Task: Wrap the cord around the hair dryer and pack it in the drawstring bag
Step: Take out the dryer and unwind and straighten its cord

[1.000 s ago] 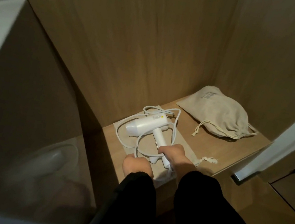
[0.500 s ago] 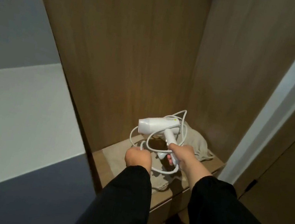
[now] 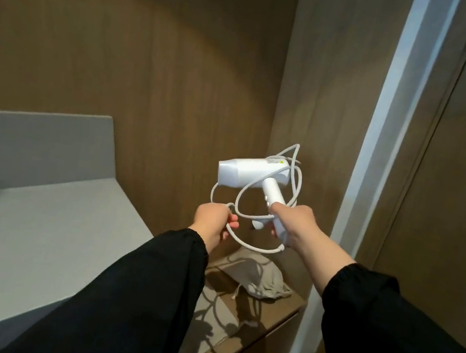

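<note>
Lying at the left is a grey counter (image 3: 33, 220); just right of it the left hand (image 3: 211, 222) curls its fingers round a loop of the white cord (image 3: 245, 244). The dryer (image 3: 244, 172) is held up before the wood wall, nozzle pointing left and cord looped loosely about it, with the right hand (image 3: 294, 226) wrapped tight round its handle. Below the hands, the bag (image 3: 257, 279) lies on a wooden shelf (image 3: 265, 345), well apart from the dryer.

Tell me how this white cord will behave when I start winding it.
Probably springy rather than limp: the cord holds open, rounded loops between the left hand and right hand. It may snag while winding, since loops cross around the hair dryer.
</note>
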Available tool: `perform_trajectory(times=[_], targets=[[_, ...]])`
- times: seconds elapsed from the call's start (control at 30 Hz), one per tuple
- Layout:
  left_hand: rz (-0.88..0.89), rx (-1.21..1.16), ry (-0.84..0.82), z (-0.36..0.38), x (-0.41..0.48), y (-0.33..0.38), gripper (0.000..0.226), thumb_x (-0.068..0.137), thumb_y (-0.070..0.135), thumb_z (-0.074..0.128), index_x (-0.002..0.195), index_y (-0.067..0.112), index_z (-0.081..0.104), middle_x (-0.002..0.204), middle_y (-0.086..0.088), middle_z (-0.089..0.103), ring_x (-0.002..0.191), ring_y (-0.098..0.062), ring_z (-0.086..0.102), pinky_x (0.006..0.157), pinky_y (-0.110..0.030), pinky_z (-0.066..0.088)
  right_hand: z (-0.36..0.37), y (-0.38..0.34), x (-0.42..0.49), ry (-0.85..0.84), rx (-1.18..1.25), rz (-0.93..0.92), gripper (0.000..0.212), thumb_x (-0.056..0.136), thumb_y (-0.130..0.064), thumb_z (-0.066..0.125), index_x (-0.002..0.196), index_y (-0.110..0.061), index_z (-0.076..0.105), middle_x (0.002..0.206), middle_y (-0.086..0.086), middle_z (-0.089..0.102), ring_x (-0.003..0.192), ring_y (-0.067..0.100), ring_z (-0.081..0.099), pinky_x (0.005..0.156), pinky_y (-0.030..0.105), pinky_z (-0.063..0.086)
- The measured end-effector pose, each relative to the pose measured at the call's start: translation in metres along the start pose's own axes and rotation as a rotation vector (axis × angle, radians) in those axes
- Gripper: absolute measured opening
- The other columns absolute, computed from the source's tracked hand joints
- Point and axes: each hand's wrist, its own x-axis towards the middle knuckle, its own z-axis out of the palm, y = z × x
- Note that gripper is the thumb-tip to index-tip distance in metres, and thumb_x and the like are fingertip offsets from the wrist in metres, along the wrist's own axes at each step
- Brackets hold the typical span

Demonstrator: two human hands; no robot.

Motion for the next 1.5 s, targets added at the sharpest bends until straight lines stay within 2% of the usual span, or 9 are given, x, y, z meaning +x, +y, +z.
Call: perform_trajectory(times=[0.13, 0.23, 0.47, 0.73, 0.9, 1.07, 1.2, 1.37, 1.5], targets=[[0.122, 0.081, -0.063, -0.055, -0.026, 0.047, 0.016, 0.085, -0.005, 0.045, 0.088, 0.007, 0.056, 0.066, -0.008, 0.061, 0.054, -0.015, 0.056, 0.046, -0.022, 0.038, 0.022, -0.028, -0.044, -0.105, 0.026, -0.028, 0.035, 0.085, -0.012, 0.067, 0.114, 0.003, 0.056, 0.100, 0.016, 0.061, 0.068, 0.019, 0.061, 0.051, 0.024, 0.048], [0.225, 0.104, -0.058, -0.104, -0.041, 0.067, 0.026, 0.081, -0.006, 0.049, 0.098, 0.011, 0.059, 0.065, -0.009, 0.062, 0.056, -0.016, 0.056, 0.048, -0.023, 0.042, 0.051, -0.040, -0.076, -0.166, 0.045, -0.030, 0.029, 0.087, -0.014, 0.065, 0.110, 0.001, 0.056, 0.088, 0.013, 0.061, 0.062, 0.016, 0.059, 0.049, 0.022, 0.048], [0.478, 0.265, 0.102, -0.211, -0.062, 0.073, 0.027, 0.082, -0.006, 0.047, 0.098, 0.009, 0.063, 0.068, -0.010, 0.063, 0.062, -0.019, 0.058, 0.057, -0.029, 0.051, 0.141, -0.039, -0.118, -0.326, 0.042, 0.015, 0.029, 0.089, -0.018, 0.064, 0.112, -0.005, 0.052, 0.090, 0.011, 0.057, 0.072, 0.018, 0.057, 0.058, 0.024, 0.049], [0.396, 0.272, 0.243, -0.278, -0.049, 0.045, 0.023, 0.085, -0.004, 0.047, 0.089, 0.009, 0.066, 0.065, -0.009, 0.058, 0.059, -0.018, 0.052, 0.057, -0.028, 0.045, 0.212, -0.018, -0.132, -0.404, -0.095, 0.083, 0.036, 0.090, -0.022, 0.064, 0.121, -0.005, 0.054, 0.105, 0.012, 0.059, 0.072, 0.017, 0.057, 0.049, 0.018, 0.048], [0.376, 0.248, 0.411, -0.293, -0.042, 0.047, 0.017, 0.085, 0.010, 0.054, 0.087, 0.003, 0.069, 0.063, -0.006, 0.049, 0.058, -0.020, 0.041, 0.055, -0.028, 0.037, 0.233, -0.009, -0.137, -0.422, -0.076, 0.123, 0.029, 0.093, -0.018, 0.057, 0.116, 0.000, 0.055, 0.082, 0.014, 0.057, 0.055, 0.017, 0.051, 0.043, 0.020, 0.046], [0.420, 0.747, 0.559, -0.297, -0.042, 0.043, 0.025, 0.079, 0.006, 0.047, 0.055, 0.012, 0.044, 0.054, -0.004, 0.041, 0.052, -0.021, 0.034, 0.051, -0.024, 0.028, 0.244, -0.001, -0.136, -0.368, -0.162, 0.048, 0.023, 0.091, -0.015, 0.057, 0.109, -0.002, 0.057, 0.073, 0.013, 0.057, 0.051, 0.019, 0.051, 0.046, 0.025, 0.048], [0.398, 1.187, 0.544, -0.294, -0.039, 0.042, 0.013, 0.081, 0.009, 0.048, 0.077, 0.011, 0.060, 0.077, -0.004, 0.061, 0.069, -0.024, 0.054, 0.058, -0.027, 0.038, 0.240, -0.001, -0.132, -0.358, -0.280, -0.064, 0.013, 0.091, -0.020, 0.057, 0.099, -0.012, 0.053, 0.079, 0.006, 0.055, 0.062, 0.016, 0.054, 0.052, 0.026, 0.046], [0.613, 1.420, 0.557, -0.293, -0.027, 0.036, 0.023, 0.082, 0.008, 0.049, 0.095, 0.012, 0.067, 0.105, -0.007, 0.056, 0.097, -0.026, 0.048, 0.076, -0.031, 0.042, 0.244, 0.012, -0.129, -0.311, -0.297, -0.177, 0.016, 0.092, -0.026, 0.052, 0.084, -0.014, 0.057, 0.078, 0.002, 0.057, 0.067, 0.013, 0.051, 0.058, 0.024, 0.041], [0.845, 1.240, 0.419, -0.288, -0.024, 0.035, 0.026, 0.083, 0.006, 0.050, 0.095, 0.015, 0.071, 0.101, -0.001, 0.063, 0.100, -0.021, 0.048, 0.082, -0.030, 0.040, 0.243, 0.021, -0.123, -0.269, -0.339, -0.286, 0.029, 0.089, -0.027, 0.053, 0.067, -0.009, 0.046, 0.060, 0.003, 0.041, 0.057, 0.016, 0.037, 0.056, 0.028, 0.030]])
